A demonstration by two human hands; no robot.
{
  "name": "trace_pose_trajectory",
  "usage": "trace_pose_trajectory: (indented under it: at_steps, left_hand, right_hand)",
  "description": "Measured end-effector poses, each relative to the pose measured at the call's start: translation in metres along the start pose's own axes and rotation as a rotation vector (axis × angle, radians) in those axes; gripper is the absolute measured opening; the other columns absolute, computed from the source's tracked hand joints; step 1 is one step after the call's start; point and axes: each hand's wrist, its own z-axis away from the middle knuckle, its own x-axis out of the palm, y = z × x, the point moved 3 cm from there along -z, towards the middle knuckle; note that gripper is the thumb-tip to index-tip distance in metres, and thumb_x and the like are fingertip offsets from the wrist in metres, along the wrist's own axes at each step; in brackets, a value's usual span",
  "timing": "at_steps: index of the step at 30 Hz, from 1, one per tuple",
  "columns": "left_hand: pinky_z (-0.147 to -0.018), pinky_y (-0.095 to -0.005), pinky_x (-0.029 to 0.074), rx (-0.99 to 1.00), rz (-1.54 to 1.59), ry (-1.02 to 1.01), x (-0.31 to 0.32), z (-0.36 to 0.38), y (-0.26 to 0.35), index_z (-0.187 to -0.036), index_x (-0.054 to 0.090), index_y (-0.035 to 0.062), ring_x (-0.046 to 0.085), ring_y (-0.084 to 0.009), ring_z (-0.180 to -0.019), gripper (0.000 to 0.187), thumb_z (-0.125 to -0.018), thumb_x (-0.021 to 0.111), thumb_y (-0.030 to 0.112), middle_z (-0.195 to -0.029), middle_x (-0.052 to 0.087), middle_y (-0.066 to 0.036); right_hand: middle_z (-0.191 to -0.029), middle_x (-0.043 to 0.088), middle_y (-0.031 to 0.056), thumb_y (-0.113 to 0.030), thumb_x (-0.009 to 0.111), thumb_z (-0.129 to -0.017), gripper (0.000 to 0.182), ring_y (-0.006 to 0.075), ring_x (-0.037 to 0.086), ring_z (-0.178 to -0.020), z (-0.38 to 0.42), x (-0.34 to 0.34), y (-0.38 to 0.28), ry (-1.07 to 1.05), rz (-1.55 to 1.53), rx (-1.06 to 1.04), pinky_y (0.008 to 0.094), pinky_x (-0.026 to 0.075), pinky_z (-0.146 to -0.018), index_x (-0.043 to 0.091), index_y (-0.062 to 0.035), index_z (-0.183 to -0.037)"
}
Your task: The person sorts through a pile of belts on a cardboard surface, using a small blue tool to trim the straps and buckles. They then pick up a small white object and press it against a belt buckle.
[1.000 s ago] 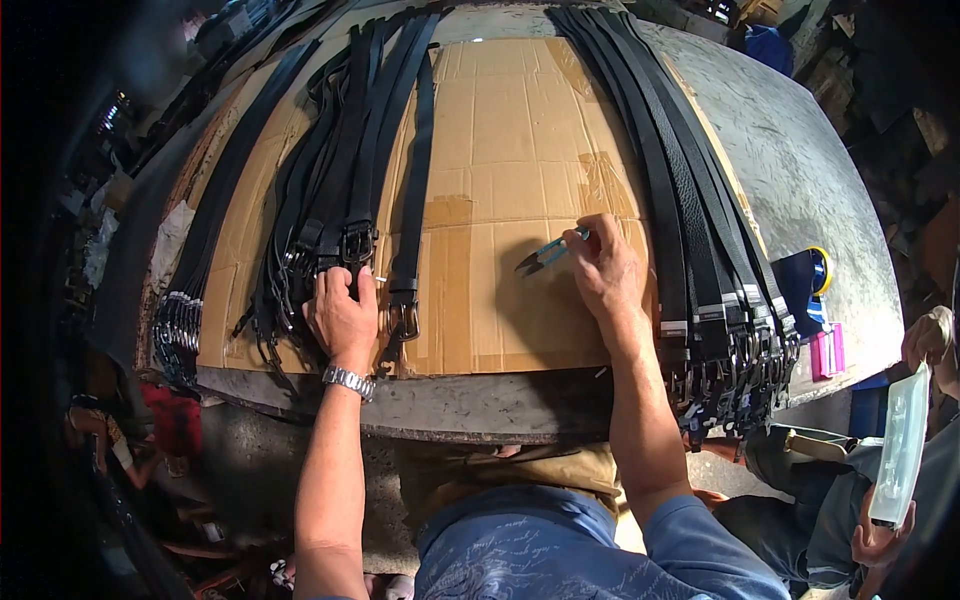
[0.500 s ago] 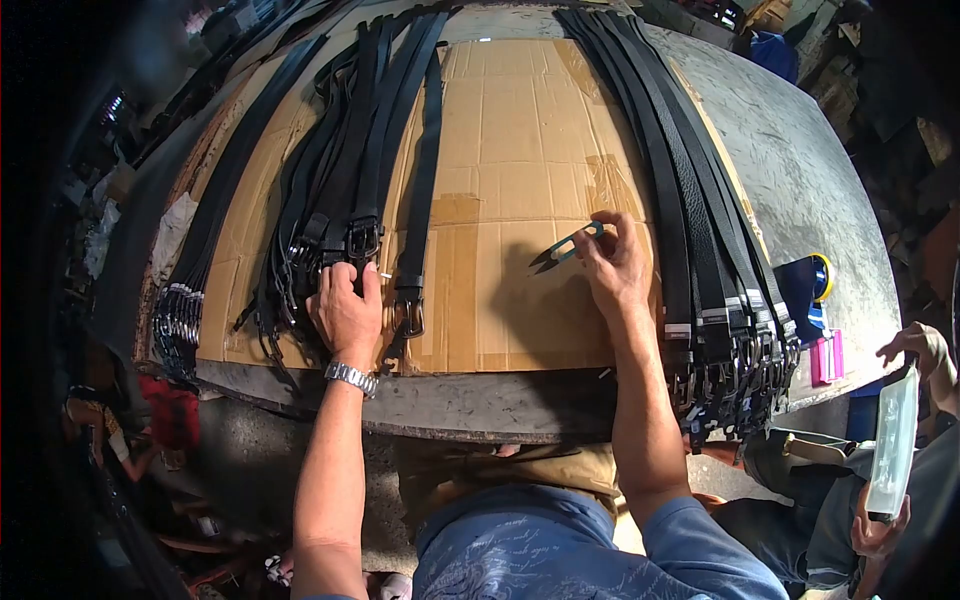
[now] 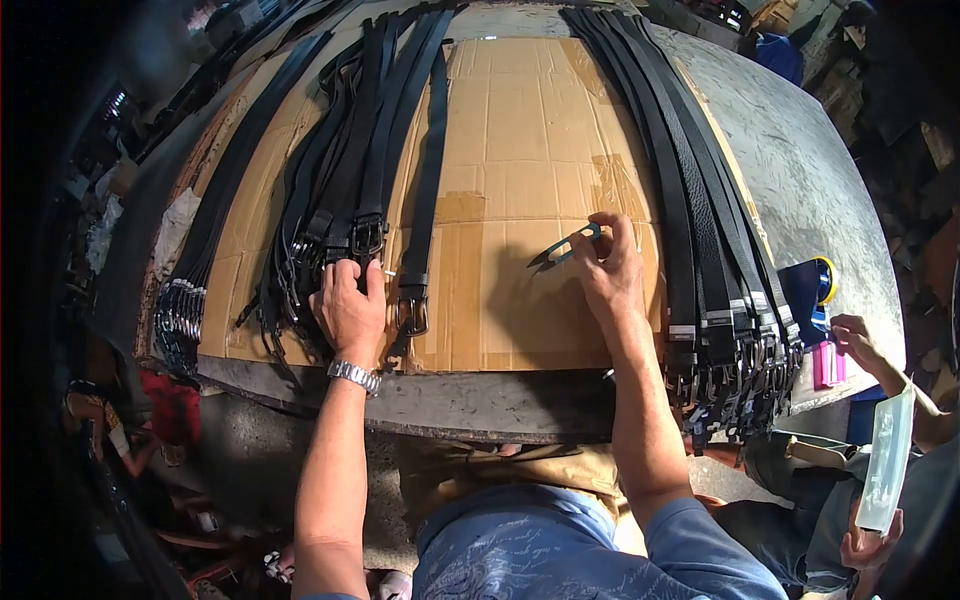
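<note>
My right hand (image 3: 612,265) is closed round small thread snips (image 3: 566,246), their dark blades pointing left over the cardboard. With curled fingers, my left hand (image 3: 350,308) grips the buckle end of a black belt (image 3: 375,150) in the middle-left bunch. A small white bit shows by its thumb; the fingertips are partly hidden. Just right of this hand, a single black belt (image 3: 424,200) lies apart with its metal buckle (image 3: 412,314) near the table's front edge.
Cardboard (image 3: 520,130) covers the table (image 3: 800,130). More black belts lie in bunches at the left (image 3: 240,160) and right (image 3: 690,180). At the right, another person's hand (image 3: 862,342) is near a pink object (image 3: 828,366) and a tape dispenser (image 3: 805,290); their other hand holds a translucent container (image 3: 888,460).
The other person's upper hand has moved left to the pink object. My hands stay nearly in place, and the snips have turned slightly.
</note>
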Motion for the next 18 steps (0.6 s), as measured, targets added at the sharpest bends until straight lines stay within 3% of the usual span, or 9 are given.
trace_pose_trajectory:
  at_steps: [18]
  left_hand:
    - [-0.08, -0.047, 0.042, 0.0, 0.009, 0.006, -0.0013, 0.0, 0.0018, -0.09, 0.057, 0.0089, 0.061, -0.032, -0.089, 0.03, -0.094, 0.065, 0.037, -0.091, 0.061, -0.007]
  right_hand:
    - [-0.078, 0.065, 0.0096, -0.017, 0.074, -0.088, 0.032, 0.0167, 0.062, -0.071, -0.0014, -0.0023, 0.0054, 0.008, 0.053, -0.034, 0.032, 0.05, -0.067, 0.059, 0.0005, -0.111]
